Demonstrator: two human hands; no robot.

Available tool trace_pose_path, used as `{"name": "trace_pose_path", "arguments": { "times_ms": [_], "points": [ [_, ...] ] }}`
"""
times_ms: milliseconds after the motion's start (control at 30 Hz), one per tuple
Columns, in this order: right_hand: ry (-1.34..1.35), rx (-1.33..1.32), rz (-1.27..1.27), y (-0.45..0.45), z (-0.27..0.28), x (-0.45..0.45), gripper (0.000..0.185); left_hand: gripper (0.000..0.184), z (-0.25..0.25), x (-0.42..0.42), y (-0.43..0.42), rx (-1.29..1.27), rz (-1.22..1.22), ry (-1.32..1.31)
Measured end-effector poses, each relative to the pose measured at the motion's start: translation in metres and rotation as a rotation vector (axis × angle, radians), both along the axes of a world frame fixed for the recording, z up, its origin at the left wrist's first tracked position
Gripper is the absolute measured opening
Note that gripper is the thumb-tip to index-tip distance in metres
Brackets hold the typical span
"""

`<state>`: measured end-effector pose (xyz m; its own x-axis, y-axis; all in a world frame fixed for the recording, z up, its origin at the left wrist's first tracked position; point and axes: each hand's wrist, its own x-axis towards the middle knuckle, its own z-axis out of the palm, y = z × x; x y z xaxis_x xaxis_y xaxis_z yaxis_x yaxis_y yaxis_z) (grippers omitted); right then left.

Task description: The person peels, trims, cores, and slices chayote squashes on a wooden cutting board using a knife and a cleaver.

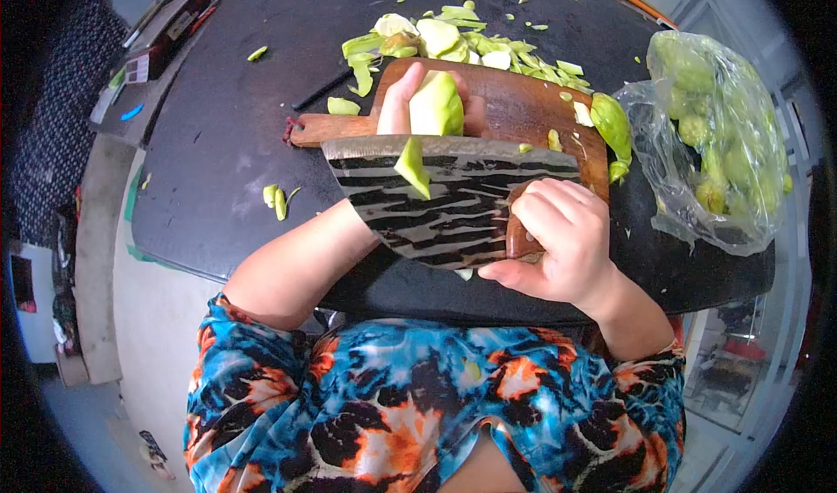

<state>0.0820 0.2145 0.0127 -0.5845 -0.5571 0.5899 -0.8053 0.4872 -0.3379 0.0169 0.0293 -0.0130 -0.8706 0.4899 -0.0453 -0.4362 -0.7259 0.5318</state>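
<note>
My left hand point(397, 105) is closed around a pale green, partly peeled chayote point(438, 108) above the wooden cutting board point(523, 101). The cleaver's blade covers some of that hand and wrist. In my right hand point(568, 238) is the wooden handle of a large cleaver point(453, 210) with a dark striped blade. Its broad side faces me, its edge close below the chayote. A strip of green peel point(413, 170) clings to the blade. Behind the board lies a pile of peelings and pale pieces point(445, 40). An unpeeled chayote point(610, 129) rests at the board's right edge.
On the right of the black table point(209, 162) stands a clear plastic bag point(728, 144) with several green chayotes inside. Loose scraps point(275, 199) lie on the left. The board's handle point(327, 129) points left; a thin dark stick point(327, 89) lies behind it.
</note>
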Motion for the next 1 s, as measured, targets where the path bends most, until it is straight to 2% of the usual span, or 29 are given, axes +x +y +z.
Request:
{"name": "trace_pose_path", "arguments": {
  "times_ms": [133, 167, 267, 300, 400, 500, 600, 633, 700, 733, 833, 933, 967, 1000],
  "points": [
    [0.004, -0.014, 0.016, 0.0, 0.002, 0.003, 0.05, 0.039, 0.001, 0.001, -0.002, -0.018, -0.02, 0.094],
    [0.009, -0.009, 0.019, 0.0, 0.002, 0.004, 0.05, 0.039, 0.003, 0.003, 0.0, -0.132, 0.049, 0.135],
    [0.029, -0.056, 0.053, 0.001, 0.002, 0.004, 0.05, 0.039, 0.0, 0.005, 0.001, -0.136, 0.103, 0.193],
    [0.027, -0.054, 0.053, 0.001, 0.004, 0.004, 0.05, 0.039, -0.002, 0.002, -0.001, -0.02, 0.021, 0.201],
    [0.011, -0.041, 0.046, 0.002, 0.008, 0.005, 0.05, 0.038, -0.001, 0.003, -0.003, -0.029, 0.011, 0.173],
    [-0.014, -0.023, 0.018, 0.002, 0.003, 0.003, 0.05, 0.038, -0.01, -0.002, -0.007, -0.051, -0.072, 0.326],
    [0.023, 0.058, -0.064, 0.003, 0.004, -0.003, 0.05, 0.041, -0.007, 0.005, -0.003, 0.149, -0.079, 0.101],
    [-0.026, 0.047, -0.101, 0.008, 0.004, -0.008, 0.048, 0.044, -0.003, 0.012, 0.006, 0.265, 0.113, -0.212],
    [-0.044, -0.017, -0.356, 0.016, -0.002, -0.024, 0.045, 0.044, -0.006, 0.02, 0.011, -0.089, 0.171, 0.145],
    [-0.101, -0.058, -0.461, 0.025, -0.004, -0.032, 0.043, 0.045, -0.004, 0.016, 0.002, -0.062, 0.022, 0.267],
    [-0.114, -0.187, -0.554, 0.046, -0.004, -0.047, 0.038, 0.043, -0.011, 0.001, -0.007, 0.109, -0.13, 0.308],
    [-0.139, -0.255, -0.5, 0.044, 0.005, -0.039, 0.04, 0.039, -0.01, -0.002, 0.006, -0.187, 0.357, 0.185],
    [-0.159, -0.268, -0.472, 0.041, 0.008, -0.034, 0.041, 0.039, -0.015, -0.005, 0.0, -0.102, 0.322, 0.057],
    [-0.127, -0.227, -0.418, 0.039, 0.007, -0.031, 0.043, 0.038, -0.015, -0.005, -0.002, -0.121, 0.343, -0.019]
  ]
}}
